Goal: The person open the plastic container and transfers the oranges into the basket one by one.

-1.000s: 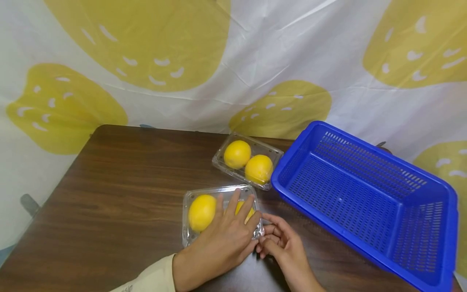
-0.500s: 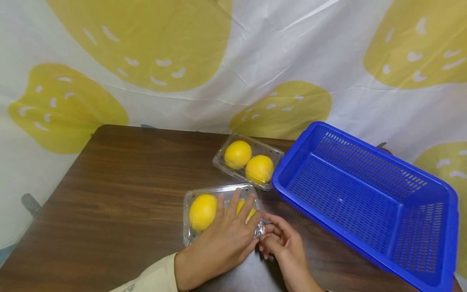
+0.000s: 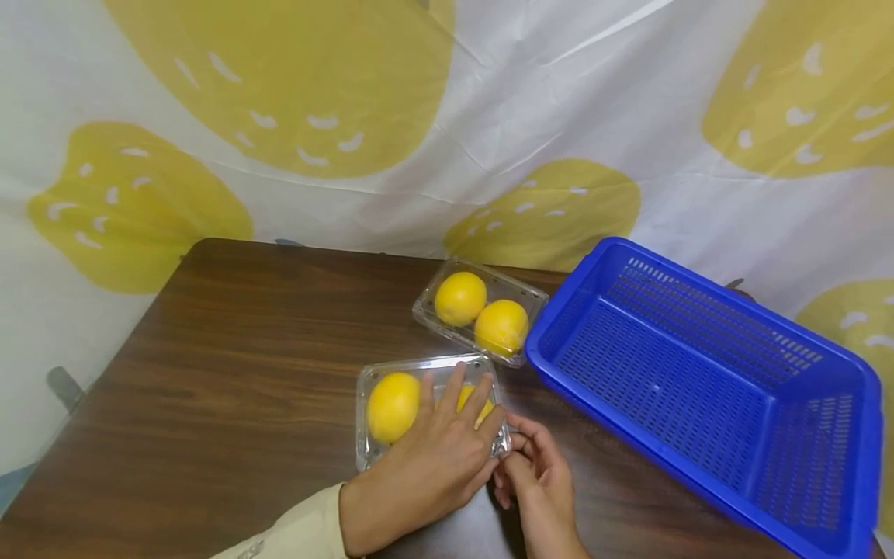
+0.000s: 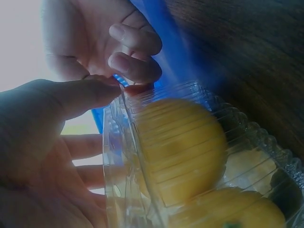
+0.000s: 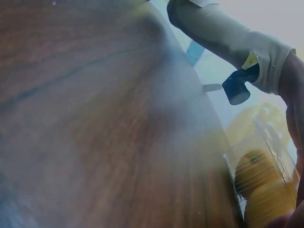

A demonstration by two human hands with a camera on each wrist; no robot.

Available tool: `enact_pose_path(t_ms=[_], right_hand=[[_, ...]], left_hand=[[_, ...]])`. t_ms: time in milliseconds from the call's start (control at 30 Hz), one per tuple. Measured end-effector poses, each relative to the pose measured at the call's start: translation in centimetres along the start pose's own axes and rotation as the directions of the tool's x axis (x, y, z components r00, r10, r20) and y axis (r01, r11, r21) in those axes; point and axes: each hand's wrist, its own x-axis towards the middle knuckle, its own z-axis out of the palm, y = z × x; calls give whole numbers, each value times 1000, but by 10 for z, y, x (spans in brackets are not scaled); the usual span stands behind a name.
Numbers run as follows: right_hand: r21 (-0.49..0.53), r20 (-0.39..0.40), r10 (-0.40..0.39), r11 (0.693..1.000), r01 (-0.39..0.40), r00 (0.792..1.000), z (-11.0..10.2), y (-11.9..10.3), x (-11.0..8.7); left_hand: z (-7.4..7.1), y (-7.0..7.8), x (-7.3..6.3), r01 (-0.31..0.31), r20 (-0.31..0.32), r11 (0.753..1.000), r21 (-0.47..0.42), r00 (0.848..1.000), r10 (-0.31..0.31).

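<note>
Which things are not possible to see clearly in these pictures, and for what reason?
Head view: the near clear plastic box's right yellow fruit, mostly covered by the left hand.
Head view: the blue basket's nearest corner, cut off by the bottom edge.
Head view: a small object behind the basket, partly hidden by its rim.
Left wrist view: basket, blurred.

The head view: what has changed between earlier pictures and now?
The right hand has swung slightly leftward at the wrist; its fingers remain at the corner of the near clear box. The view drifted slightly. Unchanged: the left hand spread over that box, the far box and the blue basket.
</note>
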Motion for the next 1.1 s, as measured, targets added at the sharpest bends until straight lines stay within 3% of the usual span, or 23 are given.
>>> enact_pose_path(t_ms=[300,533,633,833,1100], right_hand=[[-3,17,-71,997,71,997,-3,5,0],[-19,27,-62,998,63,998,-5,6,1],[-17,24,-48,999,48,999,-5,5,1],[-4,16,-26,1000,26,1000,-6,4,1],[-14,9,-6,1000,6,1000,-8,4,2]], left_hand=[[-2,-2,3,-13,-3,1000,5,1000,13],[-9,-10,4,-1,28,992,-123,1000,4],[-11,-14,2,-8,52,991,-131,999,15],[-10,-22,-12,-56,62,995,-79,996,61],[-6,-36,-38,-15,34,988,-153,999,21]])
